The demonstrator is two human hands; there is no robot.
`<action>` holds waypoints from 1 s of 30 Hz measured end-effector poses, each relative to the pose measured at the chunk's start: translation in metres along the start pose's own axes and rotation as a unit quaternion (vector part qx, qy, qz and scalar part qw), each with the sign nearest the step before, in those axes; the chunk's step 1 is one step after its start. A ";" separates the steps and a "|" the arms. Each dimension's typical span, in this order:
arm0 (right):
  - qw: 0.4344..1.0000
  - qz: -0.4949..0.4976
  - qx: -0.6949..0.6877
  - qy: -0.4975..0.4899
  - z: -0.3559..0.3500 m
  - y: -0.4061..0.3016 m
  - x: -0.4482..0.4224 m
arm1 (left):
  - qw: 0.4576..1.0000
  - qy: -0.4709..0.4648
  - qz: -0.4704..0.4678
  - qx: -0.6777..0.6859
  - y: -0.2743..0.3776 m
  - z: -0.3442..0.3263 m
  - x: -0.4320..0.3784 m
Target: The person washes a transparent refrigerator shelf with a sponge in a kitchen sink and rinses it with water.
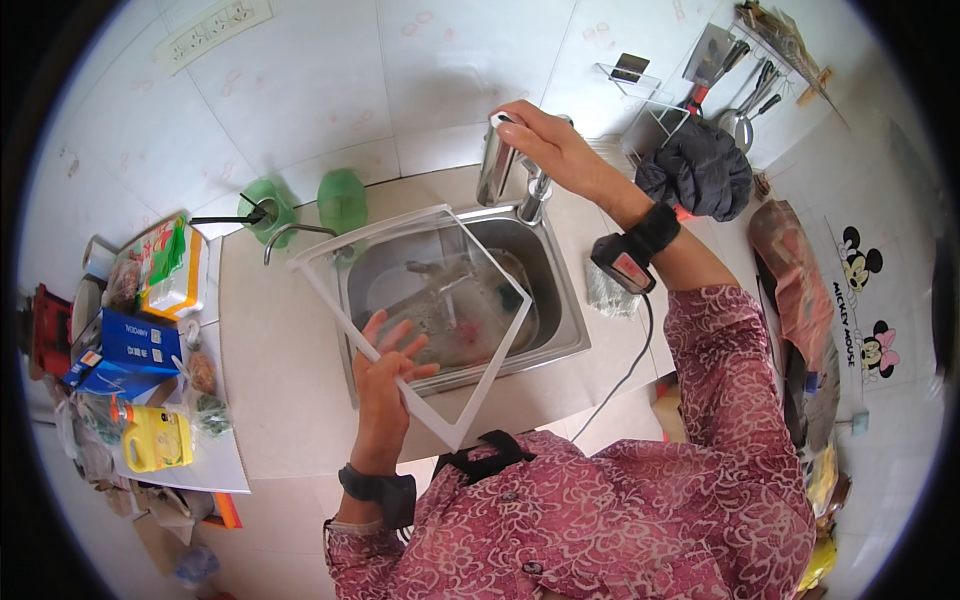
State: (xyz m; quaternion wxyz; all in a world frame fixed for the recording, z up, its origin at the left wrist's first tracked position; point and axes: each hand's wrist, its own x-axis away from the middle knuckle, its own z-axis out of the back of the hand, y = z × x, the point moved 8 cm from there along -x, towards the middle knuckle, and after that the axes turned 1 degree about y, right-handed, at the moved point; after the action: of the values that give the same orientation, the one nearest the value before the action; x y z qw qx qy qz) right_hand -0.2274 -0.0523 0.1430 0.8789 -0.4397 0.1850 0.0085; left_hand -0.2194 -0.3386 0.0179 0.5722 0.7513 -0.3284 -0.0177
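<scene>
My left hand (386,367) holds a clear panel with a white frame (435,421) by its near left edge, tilted over the stainless steel sink (564,319). Through the panel I see water and submerged things in the basin, too blurred to name. My right hand (551,146) is closed around the top of the chrome faucet (493,169), behind the sink's right part. A thin curved spout (300,229) stands at the sink's left.
Two green containers (341,199) stand by the back wall, one with black-handled things in it. At left are a blue box (131,349), a yellow jug (159,439) and packaged tissues (176,277). A black bag (694,169) and hanging utensils (709,60) are at right.
</scene>
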 end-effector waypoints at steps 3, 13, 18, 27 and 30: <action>0.998 0.001 0.061 0.034 0.000 0.001 -0.003 | 1.000 0.001 -0.001 -0.003 -0.003 -0.002 0.000; 0.985 0.044 0.157 0.061 -0.011 0.011 -0.036 | 1.000 0.008 0.005 -0.005 0.007 0.008 -0.027; 0.998 0.014 0.051 0.018 -0.011 0.023 -0.049 | 1.000 0.017 0.009 -0.008 0.003 0.000 -0.033; 0.988 0.037 0.148 -0.021 -0.001 0.040 -0.068 | 1.000 0.018 0.017 0.010 -0.004 -0.026 -0.035; 0.990 0.083 0.111 0.037 0.004 0.025 -0.051 | 1.000 0.021 0.015 0.018 -0.008 -0.025 -0.034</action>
State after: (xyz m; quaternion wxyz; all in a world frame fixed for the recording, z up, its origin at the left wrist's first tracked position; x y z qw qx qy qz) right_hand -0.2783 -0.0261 0.1431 0.9108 -0.3228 0.2536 0.0448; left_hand -0.2321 -0.2989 0.0080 0.5659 0.7563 -0.3281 0.0128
